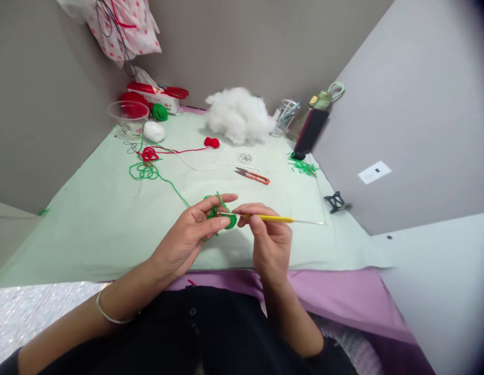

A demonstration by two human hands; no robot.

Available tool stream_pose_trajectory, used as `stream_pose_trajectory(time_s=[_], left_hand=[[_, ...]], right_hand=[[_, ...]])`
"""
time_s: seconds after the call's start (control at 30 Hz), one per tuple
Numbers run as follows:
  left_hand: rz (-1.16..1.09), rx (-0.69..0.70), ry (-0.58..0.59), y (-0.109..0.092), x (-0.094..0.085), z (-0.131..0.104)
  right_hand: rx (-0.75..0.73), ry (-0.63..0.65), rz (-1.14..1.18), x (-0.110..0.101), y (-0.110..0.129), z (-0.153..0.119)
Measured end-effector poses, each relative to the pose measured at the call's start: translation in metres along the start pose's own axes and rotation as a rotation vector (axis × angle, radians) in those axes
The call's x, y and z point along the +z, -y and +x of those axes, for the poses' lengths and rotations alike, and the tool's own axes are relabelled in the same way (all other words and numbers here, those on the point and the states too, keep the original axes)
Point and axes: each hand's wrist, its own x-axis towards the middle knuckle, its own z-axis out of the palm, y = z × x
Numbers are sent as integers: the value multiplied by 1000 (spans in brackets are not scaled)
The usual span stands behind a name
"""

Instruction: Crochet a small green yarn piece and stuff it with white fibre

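A small green crocheted piece (232, 222) is pinched between the thumb and fingers of my left hand (189, 232), with green yarn looped around the raised index finger. My right hand (271, 239) grips a crochet hook (271, 218) by its yellow handle. The hook's metal tip points left and meets the green piece. From my left hand, a green strand runs back to a loose tangle of green yarn (144, 171) on the table. Some of the green piece is hidden behind my left thumb.
Orange-handled thread snips (252, 175) lie beyond my hands, near a small round clear case (245, 158). White stuffing (239, 115) sits at the back. Green yarn scraps (304, 166) and a black clip (337, 202) are on the right; a plastic cup (129, 120) stands back left.
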Motion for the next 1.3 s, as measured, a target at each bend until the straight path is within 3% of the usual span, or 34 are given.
stream_pose_trajectory(time_s=[0.23, 0.4, 0.47, 0.57, 0.63, 0.7, 0.77, 0.83, 0.93, 1.03, 1.13, 1.2, 1.3], left_hand=[[146, 96, -37, 0, 3, -4], [217, 148, -46, 3, -2, -4], [283, 173, -68, 4, -2, -5], [370, 221, -160, 6, 2, -7], [312, 225, -185, 7, 6, -7], [135, 117, -124, 7, 8, -6], [-55, -50, -27, 5, 6, -3], [-163, -143, 29, 3, 2, 0], [-152, -80, 22, 0, -1, 1], [-43, -12, -6, 1, 3, -2], [18, 47, -42, 4, 7, -4], [2, 71, -62, 6, 8, -3], [-104, -40, -21, 6, 6, -1]], right_hand=[[120, -25, 162, 0, -6, 2], [38, 1, 39, -2, 3, -1], [-57, 28, -157, -3, 7, -4], [-315, 101, -479, -2, 5, -9], [-508, 101, -639, 0, -2, -12], [-608, 53, -694, 2, -8, -15], [-566, 5, -609, 2, -10, -15], [-416, -31, -431, 1, -7, -14], [-185, -84, -186, 0, 3, -10], [-93, -55, -140, 3, 6, -7], [-150, -18, -242, 7, 2, -9], [-273, -14, -365, 8, -3, -12], [-494, -12, -557, 5, -7, -14]])
